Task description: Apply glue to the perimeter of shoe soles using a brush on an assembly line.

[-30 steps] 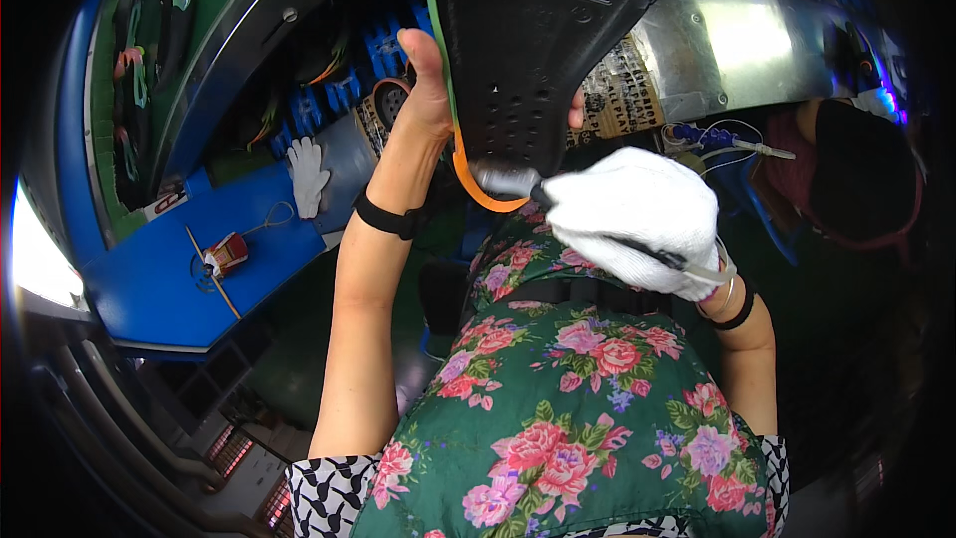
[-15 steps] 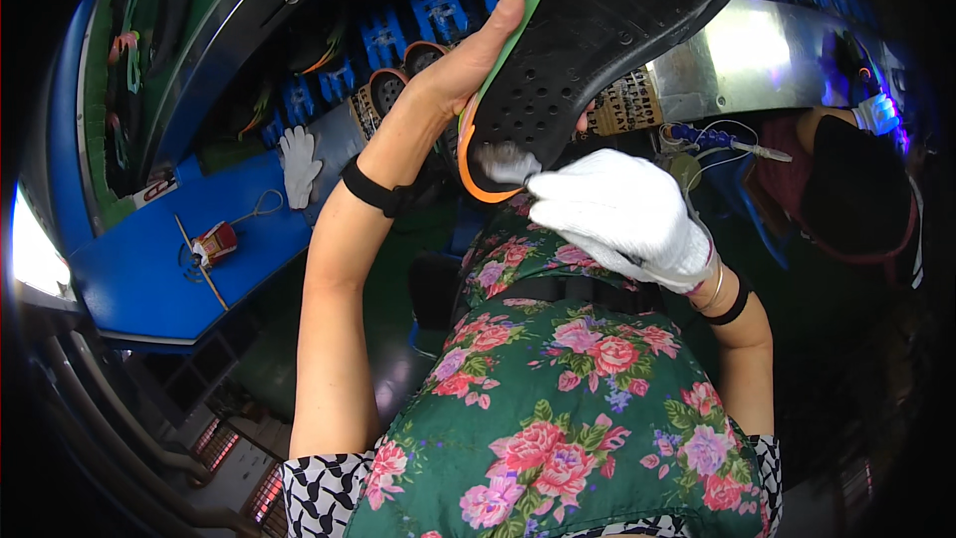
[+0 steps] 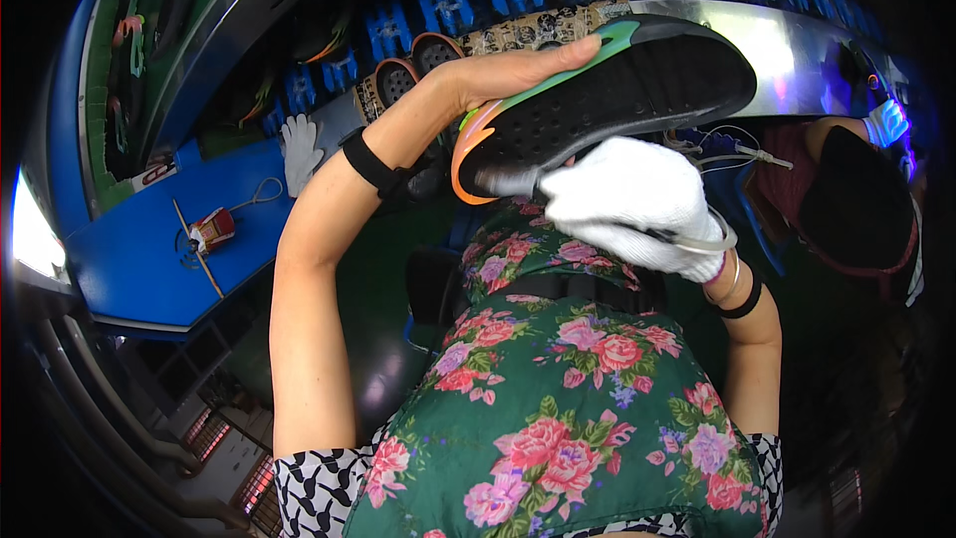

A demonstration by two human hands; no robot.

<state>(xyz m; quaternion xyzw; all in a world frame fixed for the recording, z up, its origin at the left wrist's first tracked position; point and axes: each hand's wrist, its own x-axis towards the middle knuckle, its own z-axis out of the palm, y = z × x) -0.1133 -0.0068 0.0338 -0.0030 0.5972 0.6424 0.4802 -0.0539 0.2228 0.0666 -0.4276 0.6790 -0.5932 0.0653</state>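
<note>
My bare left hand point(image 3: 513, 78) grips a large black shoe sole point(image 3: 617, 100) along its edge, which is coloured green and orange. Its heel end, with small round holes in it, points toward my lower left. The fingers under the sole are mostly hidden. In a white knitted glove, my right hand point(image 3: 632, 197) is closed on a brush point(image 3: 508, 184). The pale bristles, smeared by motion, meet the sole's heel end beside the orange rim. The brush handle is hidden inside the glove.
A blue table point(image 3: 139, 274) at left holds a red pot point(image 3: 212, 229) with a stick across it and a white glove point(image 3: 300, 154). Blue racks point(image 3: 443, 8) line the back, near a metal surface point(image 3: 782, 55). Another person's gloved hand point(image 3: 886, 122) shows at right, near a cable point(image 3: 742, 151).
My left hand has turned the sole clockwise, so its toe end now points right and lies lower. My right hand shifted slightly right, the brush staying at the heel end.
</note>
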